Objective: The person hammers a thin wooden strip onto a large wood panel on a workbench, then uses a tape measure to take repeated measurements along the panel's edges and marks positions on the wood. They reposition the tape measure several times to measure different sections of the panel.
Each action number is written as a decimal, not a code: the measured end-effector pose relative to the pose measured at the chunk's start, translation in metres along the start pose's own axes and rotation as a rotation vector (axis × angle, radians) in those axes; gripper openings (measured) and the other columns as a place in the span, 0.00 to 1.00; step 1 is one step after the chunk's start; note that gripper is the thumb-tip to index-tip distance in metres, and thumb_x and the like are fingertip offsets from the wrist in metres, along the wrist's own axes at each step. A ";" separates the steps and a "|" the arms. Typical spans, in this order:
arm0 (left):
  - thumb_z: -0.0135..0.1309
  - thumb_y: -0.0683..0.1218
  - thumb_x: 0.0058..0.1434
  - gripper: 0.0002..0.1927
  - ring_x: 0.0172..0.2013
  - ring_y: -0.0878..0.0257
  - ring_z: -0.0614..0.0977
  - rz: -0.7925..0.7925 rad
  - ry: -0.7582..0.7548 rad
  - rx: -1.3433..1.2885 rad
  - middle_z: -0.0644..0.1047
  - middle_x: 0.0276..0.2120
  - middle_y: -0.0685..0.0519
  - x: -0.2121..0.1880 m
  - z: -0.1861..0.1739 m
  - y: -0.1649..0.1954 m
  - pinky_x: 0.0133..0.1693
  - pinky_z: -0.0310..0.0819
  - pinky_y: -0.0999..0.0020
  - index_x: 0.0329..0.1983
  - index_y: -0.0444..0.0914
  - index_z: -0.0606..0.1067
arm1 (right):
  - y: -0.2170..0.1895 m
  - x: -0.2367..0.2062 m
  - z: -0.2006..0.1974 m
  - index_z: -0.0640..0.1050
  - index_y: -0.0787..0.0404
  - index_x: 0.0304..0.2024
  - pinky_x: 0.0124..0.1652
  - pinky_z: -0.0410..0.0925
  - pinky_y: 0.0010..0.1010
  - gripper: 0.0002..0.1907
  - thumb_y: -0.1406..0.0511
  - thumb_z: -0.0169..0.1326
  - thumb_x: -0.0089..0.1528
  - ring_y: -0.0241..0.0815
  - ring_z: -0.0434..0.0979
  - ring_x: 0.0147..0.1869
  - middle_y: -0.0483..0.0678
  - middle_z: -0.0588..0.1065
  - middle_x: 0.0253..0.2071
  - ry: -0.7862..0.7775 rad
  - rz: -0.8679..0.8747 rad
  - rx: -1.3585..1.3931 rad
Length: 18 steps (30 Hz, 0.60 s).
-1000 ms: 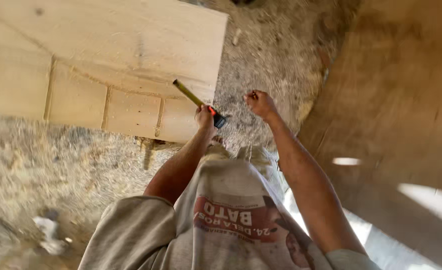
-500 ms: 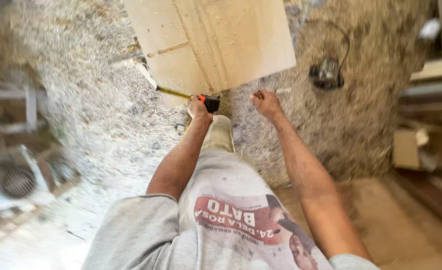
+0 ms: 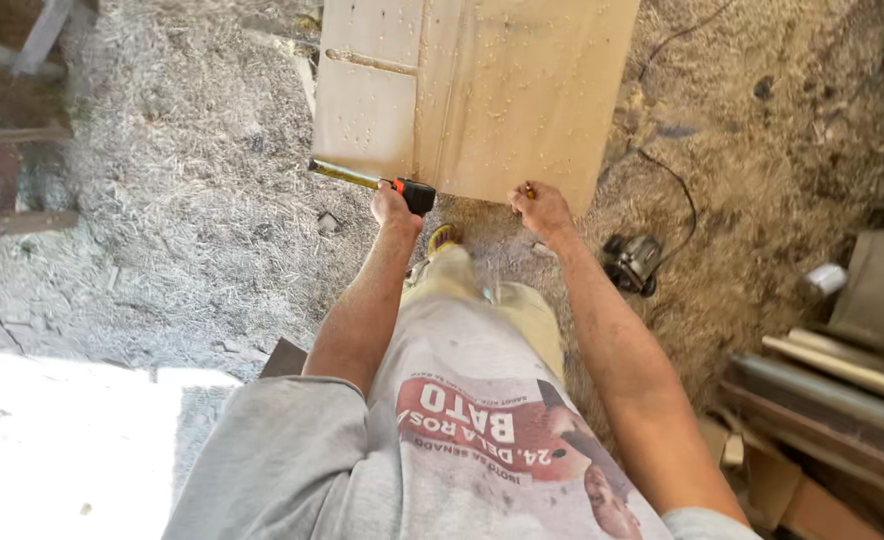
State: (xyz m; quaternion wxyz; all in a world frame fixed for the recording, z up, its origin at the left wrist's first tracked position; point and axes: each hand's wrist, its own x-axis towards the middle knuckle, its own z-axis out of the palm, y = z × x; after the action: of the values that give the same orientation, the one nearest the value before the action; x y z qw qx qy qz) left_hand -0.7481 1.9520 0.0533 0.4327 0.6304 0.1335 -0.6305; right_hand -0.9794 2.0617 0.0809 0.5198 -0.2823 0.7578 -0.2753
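Left hand (image 3: 394, 208) closed around hammer (image 3: 372, 183); right hand (image 3: 542, 208) pinches small nail (image 3: 529, 190) at wooden panel's (image 3: 482, 90) near edge.

Left hand (image 3: 394, 208) closed round the black-and-orange end of a hammer (image 3: 374, 183), its yellowish handle sticking out leftward at the near edge of a pale wooden panel (image 3: 492, 90). Right hand (image 3: 542, 208) pinches a small nail (image 3: 529, 190) at that same edge; a circular saw (image 3: 634, 262) with its cable lies on the sawdust floor (image 3: 182, 200) just right of the arm
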 end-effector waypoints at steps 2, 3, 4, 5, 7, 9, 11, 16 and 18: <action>0.46 0.58 0.69 0.17 0.34 0.54 0.83 -0.044 0.045 -0.051 0.77 0.40 0.51 -0.002 0.002 -0.005 0.36 0.81 0.47 0.52 0.42 0.70 | -0.010 0.005 -0.009 0.78 0.58 0.33 0.29 0.66 0.26 0.10 0.59 0.59 0.64 0.30 0.68 0.28 0.39 0.75 0.27 -0.015 0.011 -0.048; 0.46 0.57 0.69 0.18 0.35 0.53 0.83 -0.034 0.026 -0.097 0.78 0.41 0.51 -0.002 0.005 -0.009 0.36 0.82 0.48 0.52 0.41 0.71 | -0.014 0.009 -0.013 0.78 0.59 0.33 0.28 0.66 0.26 0.10 0.59 0.58 0.64 0.31 0.67 0.28 0.39 0.74 0.27 -0.031 0.020 -0.076; 0.46 0.57 0.69 0.19 0.35 0.53 0.84 -0.021 0.007 -0.141 0.79 0.41 0.51 -0.002 0.006 -0.014 0.36 0.83 0.49 0.52 0.40 0.72 | -0.017 0.013 -0.016 0.78 0.59 0.33 0.28 0.66 0.26 0.10 0.59 0.58 0.64 0.31 0.67 0.27 0.39 0.72 0.27 -0.048 0.029 -0.101; 0.46 0.57 0.68 0.19 0.35 0.53 0.85 -0.011 -0.005 -0.180 0.80 0.42 0.51 -0.002 0.008 -0.020 0.36 0.84 0.49 0.53 0.40 0.73 | -0.019 0.017 -0.017 0.77 0.60 0.34 0.28 0.66 0.27 0.11 0.59 0.58 0.65 0.31 0.68 0.28 0.40 0.73 0.27 -0.079 -0.026 -0.137; 0.48 0.58 0.69 0.22 0.36 0.52 0.83 0.006 0.066 -0.109 0.80 0.42 0.49 -0.008 -0.001 -0.051 0.37 0.83 0.51 0.52 0.36 0.74 | -0.016 0.023 -0.019 0.77 0.60 0.34 0.29 0.66 0.27 0.12 0.59 0.56 0.67 0.32 0.70 0.28 0.41 0.74 0.26 -0.151 -0.095 -0.208; 0.50 0.60 0.70 0.25 0.37 0.52 0.82 0.037 0.103 -0.056 0.80 0.43 0.47 -0.014 0.013 -0.082 0.37 0.82 0.52 0.52 0.32 0.75 | -0.010 0.029 -0.021 0.79 0.61 0.37 0.30 0.65 0.29 0.11 0.59 0.58 0.66 0.32 0.69 0.29 0.41 0.74 0.27 -0.204 -0.107 -0.164; 0.48 0.62 0.70 0.27 0.38 0.52 0.81 -0.004 0.105 -0.050 0.79 0.45 0.47 -0.023 0.016 -0.109 0.37 0.81 0.52 0.53 0.33 0.75 | -0.002 0.031 -0.024 0.80 0.62 0.38 0.31 0.66 0.30 0.11 0.59 0.59 0.65 0.33 0.70 0.30 0.42 0.75 0.28 -0.222 -0.185 -0.207; 0.40 0.65 0.71 0.33 0.40 0.51 0.83 -0.007 0.067 -0.010 0.80 0.48 0.45 -0.038 0.027 -0.145 0.37 0.80 0.54 0.58 0.33 0.73 | 0.013 0.034 -0.040 0.81 0.62 0.41 0.35 0.70 0.31 0.12 0.60 0.59 0.64 0.34 0.74 0.34 0.43 0.78 0.31 -0.189 -0.247 -0.355; 0.39 0.65 0.70 0.32 0.42 0.50 0.82 -0.062 0.120 0.101 0.78 0.51 0.45 -0.039 0.027 -0.144 0.38 0.79 0.51 0.60 0.34 0.71 | 0.017 0.032 -0.044 0.81 0.61 0.42 0.34 0.69 0.33 0.12 0.59 0.59 0.64 0.36 0.73 0.33 0.44 0.77 0.32 -0.193 -0.129 -0.346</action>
State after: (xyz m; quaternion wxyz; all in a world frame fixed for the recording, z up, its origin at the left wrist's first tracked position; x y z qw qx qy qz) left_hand -0.8759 2.0329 0.0390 0.3720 0.6835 0.1468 -0.6107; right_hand -1.0333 2.0562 0.0621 0.5152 -0.4405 0.7207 -0.1455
